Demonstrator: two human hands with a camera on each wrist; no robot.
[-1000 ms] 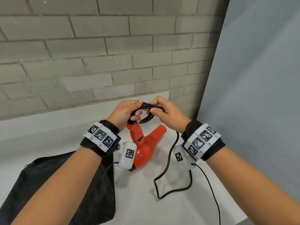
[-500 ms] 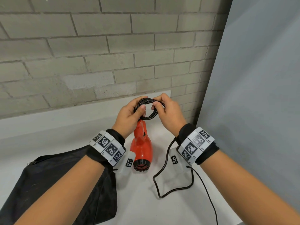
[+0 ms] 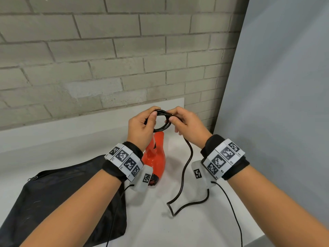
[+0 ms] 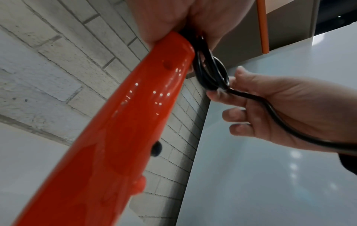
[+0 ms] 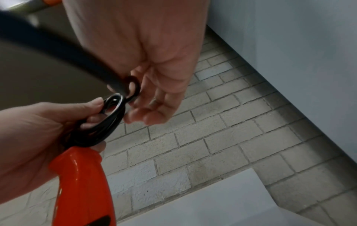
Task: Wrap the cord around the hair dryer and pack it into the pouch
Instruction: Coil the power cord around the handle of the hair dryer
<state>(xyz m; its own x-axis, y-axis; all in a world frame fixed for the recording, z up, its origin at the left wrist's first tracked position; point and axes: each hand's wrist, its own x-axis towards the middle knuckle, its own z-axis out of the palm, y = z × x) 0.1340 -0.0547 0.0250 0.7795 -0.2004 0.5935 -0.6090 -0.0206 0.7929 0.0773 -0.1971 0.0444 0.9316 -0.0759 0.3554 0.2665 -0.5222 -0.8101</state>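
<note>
An orange hair dryer point(image 3: 155, 157) hangs handle-up above the white table point(image 3: 195, 229). My left hand point(image 3: 142, 127) grips the top of its handle point(image 4: 119, 122) together with small black cord loops point(image 3: 162, 122). My right hand point(image 3: 185, 122) pinches the loops point(image 4: 212, 73) on their right side between thumb and forefinger. From there the loose black cord point(image 3: 185, 168) drops to the table and bends at the front. The black pouch point(image 3: 58, 202) lies flat at the lower left, its zipper along the top edge. In the right wrist view the loops point(image 5: 108, 120) sit above the orange handle point(image 5: 85, 183).
A grey brick wall point(image 3: 106, 59) stands just behind the table. A pale grey panel point(image 3: 284, 104) closes off the right side. Thin black sensor cables point(image 3: 233, 216) trail from both wrist cameras over the table's front part.
The dryer has swung from nozzle-right to nozzle pointing toward me. Both hands have risen slightly, and the cord loop between them has been gathered tighter.
</note>
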